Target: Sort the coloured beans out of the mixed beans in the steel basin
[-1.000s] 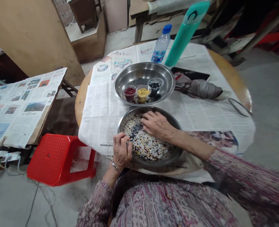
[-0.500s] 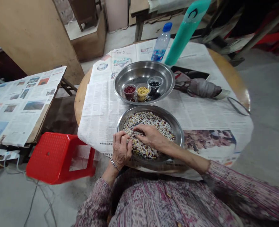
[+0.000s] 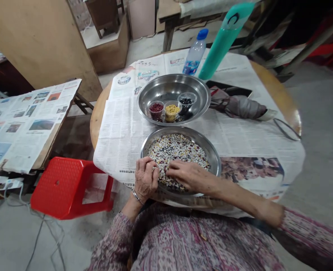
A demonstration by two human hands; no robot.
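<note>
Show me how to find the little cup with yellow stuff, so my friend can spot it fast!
Find the round wooden table covered with newspaper. Past the steel plate of mixed beans sits a steel bowl holding three small cups. The one you want is the only yellow one, between the dark red beans and the black beans.

Your blouse: long-sleeved, mottled mauve-pink print, small tan button on front. Thin metal bangle on left wrist.
</note>
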